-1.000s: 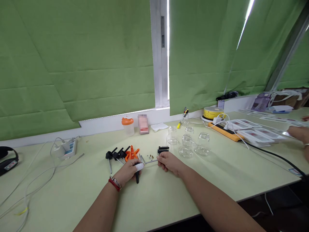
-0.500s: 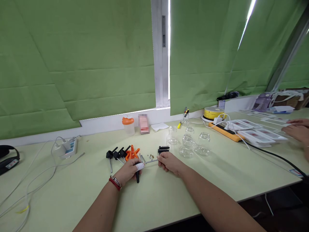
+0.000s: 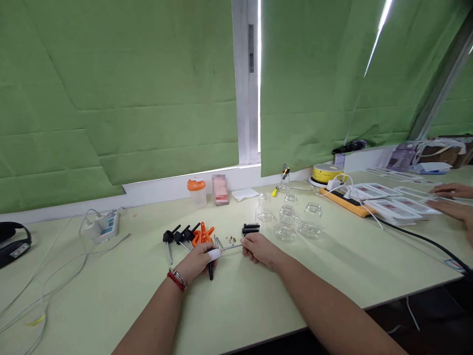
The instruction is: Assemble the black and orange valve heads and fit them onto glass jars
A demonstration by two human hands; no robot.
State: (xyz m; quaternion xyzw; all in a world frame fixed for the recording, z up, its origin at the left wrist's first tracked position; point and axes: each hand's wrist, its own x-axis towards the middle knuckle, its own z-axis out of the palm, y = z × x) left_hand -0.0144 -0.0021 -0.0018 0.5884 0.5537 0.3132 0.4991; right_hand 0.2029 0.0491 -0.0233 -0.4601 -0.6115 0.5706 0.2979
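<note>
My left hand (image 3: 202, 259), with a white wrapping on its thumb, is closed on a black-handled piece (image 3: 211, 272) whose handle sticks out below the fingers. A thin metal rod (image 3: 232, 246) runs from there to my right hand (image 3: 258, 249), which pinches its far end. Left of my hands lie several black pieces (image 3: 179, 236) with metal rods. Beside them is an orange spring clamp (image 3: 202, 234). Behind the rod are small brass-coloured parts (image 3: 232, 239), and black ribbed pieces (image 3: 251, 228) lie just beyond my right hand.
Several clear glass jars (image 3: 287, 229) stand right of my hands. Farther right are an orange-edged power strip (image 3: 347, 202), stacked white cards (image 3: 393, 209) and another person's hands (image 3: 453, 202). An orange-lidded cup (image 3: 197, 193) stands at the back. White cables (image 3: 83, 254) trail across the left.
My hands and the rod stay almost in place. At the far right, the other person's hands have shifted slightly left over the cards.
</note>
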